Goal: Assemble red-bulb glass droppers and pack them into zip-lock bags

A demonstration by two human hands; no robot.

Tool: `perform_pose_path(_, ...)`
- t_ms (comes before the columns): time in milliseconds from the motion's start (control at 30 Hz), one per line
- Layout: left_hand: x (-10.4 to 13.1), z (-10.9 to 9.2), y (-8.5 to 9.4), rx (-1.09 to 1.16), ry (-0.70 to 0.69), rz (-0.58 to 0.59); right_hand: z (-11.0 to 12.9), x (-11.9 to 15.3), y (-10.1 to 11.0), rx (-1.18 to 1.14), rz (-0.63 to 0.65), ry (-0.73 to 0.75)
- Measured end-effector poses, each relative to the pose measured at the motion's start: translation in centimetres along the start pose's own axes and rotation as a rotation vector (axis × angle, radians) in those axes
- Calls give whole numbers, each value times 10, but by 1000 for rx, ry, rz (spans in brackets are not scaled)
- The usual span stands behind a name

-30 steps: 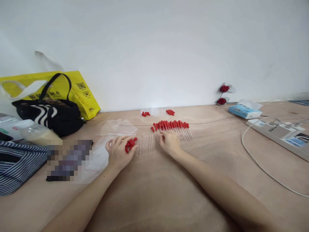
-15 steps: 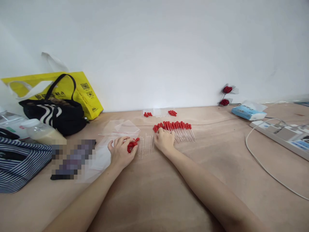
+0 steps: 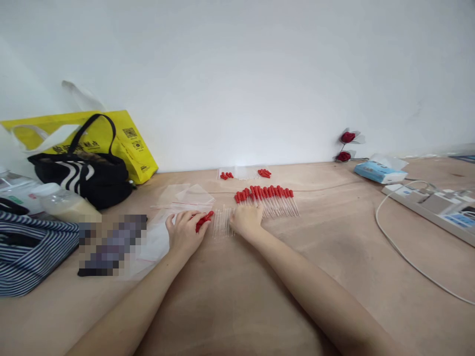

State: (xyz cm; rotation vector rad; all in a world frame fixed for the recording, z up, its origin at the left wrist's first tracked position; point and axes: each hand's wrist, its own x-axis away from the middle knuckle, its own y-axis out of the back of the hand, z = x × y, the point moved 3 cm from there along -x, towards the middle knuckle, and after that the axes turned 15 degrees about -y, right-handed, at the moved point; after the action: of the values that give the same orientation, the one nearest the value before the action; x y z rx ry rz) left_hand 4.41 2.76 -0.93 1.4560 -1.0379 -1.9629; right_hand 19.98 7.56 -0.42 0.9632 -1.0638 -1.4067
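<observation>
My left hand (image 3: 185,231) rests on the table with its fingers curled over several loose red rubber bulbs (image 3: 203,221). To its right lies a row of thin clear tubes (image 3: 221,222). My right hand (image 3: 247,219) is closed at the right end of that row; its fingertips are turned away, and what they pinch is hidden. Just beyond it, several tubes capped with red bulbs (image 3: 274,193) lie side by side in a fan. Clear plastic bags (image 3: 187,195) lie flat behind and under my left hand.
Near the wall lies a clear bag (image 3: 243,172) with red bulbs at both ends. Yellow, black and striped bags (image 3: 37,252) and a bottle (image 3: 65,202) stand left. Tissues (image 3: 379,171), a power strip (image 3: 419,205) and its cable are right.
My right hand has moved left and slightly nearer, from the capped tubes to the end of the clear tube row. My left hand has hardly moved.
</observation>
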Motion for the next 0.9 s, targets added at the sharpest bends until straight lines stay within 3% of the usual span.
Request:
perform_pose_path(133,-4,0,5,3,-68,-146,2,0,-1,-4,7,4)
perform_pose_path(267,-2,-10,10,181,-183,-261,-6,4,3,-21,-53,33)
perform_pose_path(400,6,-37,12,368,-279,-219,-39,12,7,-139,-196,200)
perform_pose_path(567,10,-79,16,501,-420,-99,-103,34,9,-332,-345,616)
perform_pose_path(633,10,-89,16,544,-431,-59,-120,45,12,-329,-380,718)
perform_pose_path(733,10,-95,13,587,-439,-50,-127,58,16,-299,-414,798)
perform_pose_path(900,12,-92,7,598,-475,-92,-112,70,14,-278,-421,871)
